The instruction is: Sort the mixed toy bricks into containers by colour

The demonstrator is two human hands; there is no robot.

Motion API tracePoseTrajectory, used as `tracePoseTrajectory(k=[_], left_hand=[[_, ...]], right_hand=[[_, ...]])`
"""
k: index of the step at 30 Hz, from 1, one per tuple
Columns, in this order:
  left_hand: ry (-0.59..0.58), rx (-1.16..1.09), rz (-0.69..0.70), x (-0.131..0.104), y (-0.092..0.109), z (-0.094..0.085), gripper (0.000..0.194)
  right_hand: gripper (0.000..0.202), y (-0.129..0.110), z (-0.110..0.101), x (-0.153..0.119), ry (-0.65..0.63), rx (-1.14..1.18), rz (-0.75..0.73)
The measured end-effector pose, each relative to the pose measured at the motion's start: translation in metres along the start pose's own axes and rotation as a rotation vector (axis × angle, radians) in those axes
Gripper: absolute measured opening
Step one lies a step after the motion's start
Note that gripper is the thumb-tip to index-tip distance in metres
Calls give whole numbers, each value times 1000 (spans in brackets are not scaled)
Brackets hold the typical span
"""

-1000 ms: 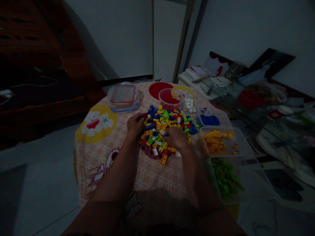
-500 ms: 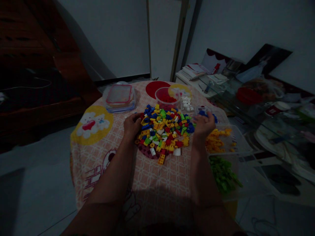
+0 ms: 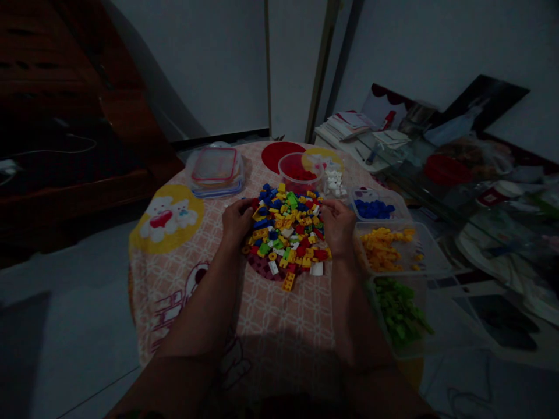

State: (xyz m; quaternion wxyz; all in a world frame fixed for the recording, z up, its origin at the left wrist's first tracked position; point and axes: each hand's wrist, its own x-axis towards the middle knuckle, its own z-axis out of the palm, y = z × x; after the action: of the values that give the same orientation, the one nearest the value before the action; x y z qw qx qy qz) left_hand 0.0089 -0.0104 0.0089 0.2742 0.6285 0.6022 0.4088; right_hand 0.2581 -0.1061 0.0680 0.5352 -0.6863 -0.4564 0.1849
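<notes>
A heap of mixed toy bricks (image 3: 288, 230), in blue, yellow, green, red and white, covers the middle of the round table. At the heap's left edge my left hand (image 3: 237, 221) is closed, with a red toy brick (image 3: 254, 203) at its fingertips. My right hand (image 3: 340, 224) reaches to the heap's right edge, fingers drawn together in a pinch; whatever is between them is hidden. Just beyond it sits a clear tub of blue bricks (image 3: 374, 208). Nearer to me are a box of yellow bricks (image 3: 384, 247) and a box of green bricks (image 3: 399, 308).
Behind the heap stand a round tub (image 3: 301, 179) with red bricks and a small pile of white bricks (image 3: 334, 183). Stacked lidded containers (image 3: 216, 171) sit at the back left. A cluttered glass-topped table (image 3: 419, 169) adjoins on the right.
My right hand has moved left and down from over the blue tub to the heap's right edge. My left hand stays at the left edge. The view has shifted slightly.
</notes>
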Motion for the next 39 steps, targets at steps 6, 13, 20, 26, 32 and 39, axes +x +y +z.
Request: tracePoseTrajectory(k=[6, 13, 20, 26, 32, 39], left_hand=[[-5, -49, -2, 0, -3, 2, 46], [-8, -94, 8, 1, -3, 2, 45], [-8, -72, 19, 1, -3, 1, 44], [-13, -75, 23, 1, -4, 1, 45], [-1, -69, 17, 2, -5, 3, 44], [0, -26, 31, 3, -7, 4, 42]], right_hand=[[23, -30, 29, -31, -315, -298, -185], [22, -49, 61, -72, -536, -731, -407], [24, -46, 58, -71, -579, -755, -387], [18, -38, 48, -53, -480, -439, -306], [13, -12, 24, -16, -117, 126, -24], [17, 31, -6, 16, 290, 413, 172]])
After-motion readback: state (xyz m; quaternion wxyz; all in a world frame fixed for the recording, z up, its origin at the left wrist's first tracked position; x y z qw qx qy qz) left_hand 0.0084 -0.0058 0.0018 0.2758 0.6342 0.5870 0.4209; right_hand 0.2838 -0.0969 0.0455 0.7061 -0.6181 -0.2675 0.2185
